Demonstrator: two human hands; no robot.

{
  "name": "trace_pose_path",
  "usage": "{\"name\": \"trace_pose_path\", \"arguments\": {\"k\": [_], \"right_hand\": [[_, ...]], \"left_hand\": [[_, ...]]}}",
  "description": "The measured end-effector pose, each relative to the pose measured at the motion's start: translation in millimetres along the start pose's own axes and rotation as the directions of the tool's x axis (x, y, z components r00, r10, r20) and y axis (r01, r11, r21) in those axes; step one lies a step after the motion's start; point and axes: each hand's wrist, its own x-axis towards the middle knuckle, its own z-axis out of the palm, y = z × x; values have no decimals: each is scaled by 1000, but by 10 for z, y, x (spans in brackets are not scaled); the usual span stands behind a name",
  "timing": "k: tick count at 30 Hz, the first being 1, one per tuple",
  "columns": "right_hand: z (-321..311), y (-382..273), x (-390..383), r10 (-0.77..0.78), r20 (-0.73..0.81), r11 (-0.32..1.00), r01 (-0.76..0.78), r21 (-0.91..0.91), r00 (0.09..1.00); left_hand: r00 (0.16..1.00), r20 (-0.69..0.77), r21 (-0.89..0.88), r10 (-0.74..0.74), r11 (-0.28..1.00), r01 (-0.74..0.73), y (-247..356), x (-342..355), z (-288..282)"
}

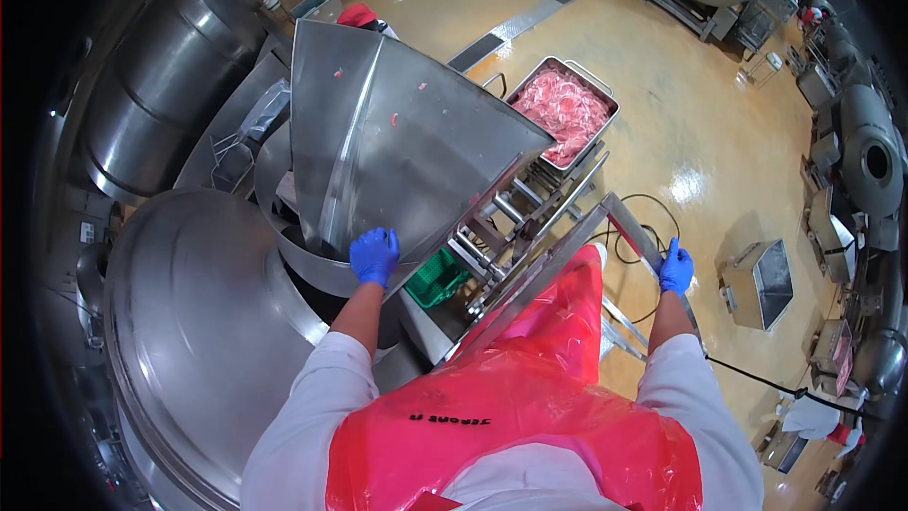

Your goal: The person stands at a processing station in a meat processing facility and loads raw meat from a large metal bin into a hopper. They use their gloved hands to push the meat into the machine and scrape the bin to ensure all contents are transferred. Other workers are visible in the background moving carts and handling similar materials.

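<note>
My left hand (375, 256), in a blue glove, is curled over the metal rim (331, 273) where the big steel drum's mouth meets a tilted hopper. The hopper (416, 132) leans into the opening, with a few pink meat scraps stuck to its inner wall. Off to the right, my right hand (675, 269), also blue-gloved, is wrapped round a metal guard rail (632, 227); its fingers are partly hidden. The round steel drum (208, 312) fills the left side. What lies deep inside its mouth cannot be seen.
A steel bin (605, 99) of pink meat stands beyond the hopper. Below the hopper sits a green crate (436, 276). A person's red cap (357, 15) shows behind it. A black cable (662, 218) lies on the floor; an angular steel container (759, 284) stands to the right.
</note>
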Motion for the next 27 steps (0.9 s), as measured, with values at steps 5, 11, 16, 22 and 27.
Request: {"name": "trace_pose_path", "arguments": {"k": [5,11,16,22,27], "right_hand": [[25,43,57,24,1,999,-24,-23,1000],[37,-92,-10,38,10,999,-38,9,999],[108,45,56,-7,-59,1000,7,-11,998],[88,40,45,-13,-47,1000,13,-2,999],[39,-42,7,12,-28,1000,-12,-12,1000]], "left_hand": [[1000,-6,4,11,1000,-11,22,34,-7],[998,51,-12,-25,1000,25,16,55,-17],[998,60,9,-33,999,32,45,74,-22],[1000,22,15,-9,1000,9,21,54,18],[999,31,-27,-15,1000,16,14,62,-11]]}}
